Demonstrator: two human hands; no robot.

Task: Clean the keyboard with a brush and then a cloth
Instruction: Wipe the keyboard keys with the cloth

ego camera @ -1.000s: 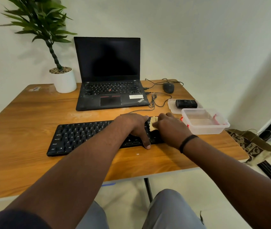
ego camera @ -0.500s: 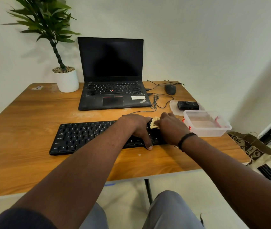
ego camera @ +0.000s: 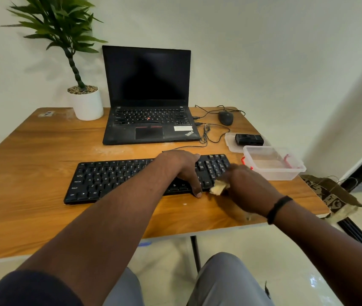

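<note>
Black keyboard point(ego camera: 118, 180) lies across the table point(ego camera: 32, 151), pinned under the left hand point(ego camera: 181, 165), whose spread fingers press the keys so it cannot slide. Right hand point(ego camera: 245, 187), just beside, grips a pale cloth point(ego camera: 218, 188) at the keyboard's near edge, blurred, apparently wiping.

Soft even light, blurred right hand point(ego camera: 245, 191)

right hand point(ego camera: 245, 188) motion-blurred, its fingers hidden, cloth point(ego camera: 219, 188) mostly covered
</note>
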